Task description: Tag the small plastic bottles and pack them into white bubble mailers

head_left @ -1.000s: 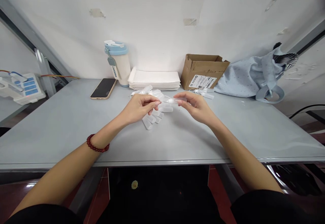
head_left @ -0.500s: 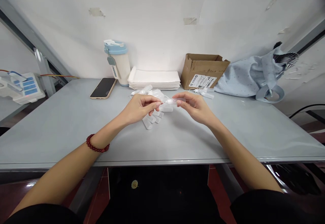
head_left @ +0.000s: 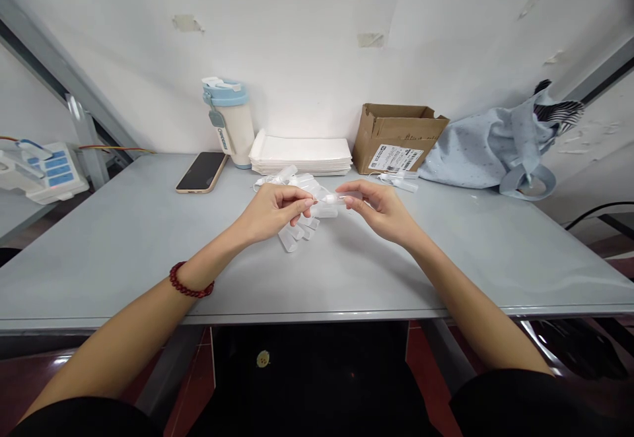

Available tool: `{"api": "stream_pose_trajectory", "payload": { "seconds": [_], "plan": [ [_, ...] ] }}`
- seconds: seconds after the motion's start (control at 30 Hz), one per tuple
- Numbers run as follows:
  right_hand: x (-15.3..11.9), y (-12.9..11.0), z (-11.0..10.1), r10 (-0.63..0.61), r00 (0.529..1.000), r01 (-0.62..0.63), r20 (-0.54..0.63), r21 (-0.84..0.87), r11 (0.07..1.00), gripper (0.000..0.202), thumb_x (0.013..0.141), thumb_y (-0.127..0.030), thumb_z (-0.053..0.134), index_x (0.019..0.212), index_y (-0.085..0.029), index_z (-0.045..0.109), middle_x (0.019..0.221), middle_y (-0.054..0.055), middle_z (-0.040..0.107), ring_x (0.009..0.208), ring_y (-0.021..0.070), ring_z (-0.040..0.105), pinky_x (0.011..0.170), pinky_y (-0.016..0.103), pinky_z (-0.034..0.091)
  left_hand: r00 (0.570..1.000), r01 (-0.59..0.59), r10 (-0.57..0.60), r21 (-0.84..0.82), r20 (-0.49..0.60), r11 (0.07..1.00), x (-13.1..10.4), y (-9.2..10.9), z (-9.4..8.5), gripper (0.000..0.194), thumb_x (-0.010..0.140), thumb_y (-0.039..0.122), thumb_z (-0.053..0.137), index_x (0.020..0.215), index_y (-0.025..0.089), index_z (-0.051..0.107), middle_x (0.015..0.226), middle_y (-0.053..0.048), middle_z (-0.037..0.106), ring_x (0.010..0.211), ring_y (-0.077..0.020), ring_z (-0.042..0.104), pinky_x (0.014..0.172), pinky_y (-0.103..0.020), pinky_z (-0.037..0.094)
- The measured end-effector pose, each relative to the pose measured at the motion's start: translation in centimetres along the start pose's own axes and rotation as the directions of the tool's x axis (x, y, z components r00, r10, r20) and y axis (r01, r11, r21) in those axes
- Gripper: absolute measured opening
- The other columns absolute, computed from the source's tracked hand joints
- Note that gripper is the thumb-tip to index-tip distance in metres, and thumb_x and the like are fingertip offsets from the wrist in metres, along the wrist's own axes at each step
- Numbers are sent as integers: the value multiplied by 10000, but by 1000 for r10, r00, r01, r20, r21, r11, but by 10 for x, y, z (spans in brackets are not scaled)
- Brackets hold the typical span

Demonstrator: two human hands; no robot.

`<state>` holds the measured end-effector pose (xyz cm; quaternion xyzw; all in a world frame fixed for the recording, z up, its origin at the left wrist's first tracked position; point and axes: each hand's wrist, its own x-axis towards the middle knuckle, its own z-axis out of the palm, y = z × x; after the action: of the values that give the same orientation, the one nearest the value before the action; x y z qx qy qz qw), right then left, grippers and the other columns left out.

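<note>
My right hand (head_left: 374, 206) holds a small translucent plastic bottle (head_left: 335, 199) between thumb and fingers. The bottle lies roughly level, its narrow white tip pointing left. My left hand (head_left: 280, 211) pinches what looks like a thin cord at that tip; the fingertips hide most of it. Beneath and behind both hands is a loose pile of similar bottles (head_left: 288, 239), several of them partly covered by my left hand. Two or so more bottles (head_left: 399, 181), with a thin white loop, lie beyond my right hand.
At the back of the grey table (head_left: 317, 285) stand a cream tumbler (head_left: 238, 123), a stack of white sheets or envelopes (head_left: 302, 156) and a cardboard box (head_left: 399, 140). A phone (head_left: 201, 173) lies left; a light blue cloth bag (head_left: 475, 146) rests right. A wall rises behind.
</note>
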<state>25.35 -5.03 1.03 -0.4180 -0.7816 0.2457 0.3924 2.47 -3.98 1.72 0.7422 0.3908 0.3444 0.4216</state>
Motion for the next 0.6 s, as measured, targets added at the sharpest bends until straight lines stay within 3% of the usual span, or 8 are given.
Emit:
{"api": "stream_pose_trajectory", "payload": {
  "seconds": [0.3, 0.6],
  "plan": [
    [-2, 2, 9, -134, 990, 126, -52, -128, 984, 211, 926, -317, 526, 1019, -182, 659, 855, 49, 706, 703, 152, 607, 593, 272, 446, 999, 4, -3, 36, -38, 999, -1, -2, 1, 214, 832, 299, 599, 737, 129, 687, 641, -12, 634, 492, -64, 460, 464, -182, 384],
    [-3, 4, 12, -214, 975, 197, -57, -220, 955, 161, 925, -248, 525, 1009, -194, 650, 829, 38, 702, 682, 145, 608, 606, 272, 459, 998, 5, -3, 41, -55, 999, 0, -4, 6, 201, 807, 271, 591, 740, 112, 695, 634, -23, 632, 487, -70, 476, 451, -183, 392]
  ]
}}
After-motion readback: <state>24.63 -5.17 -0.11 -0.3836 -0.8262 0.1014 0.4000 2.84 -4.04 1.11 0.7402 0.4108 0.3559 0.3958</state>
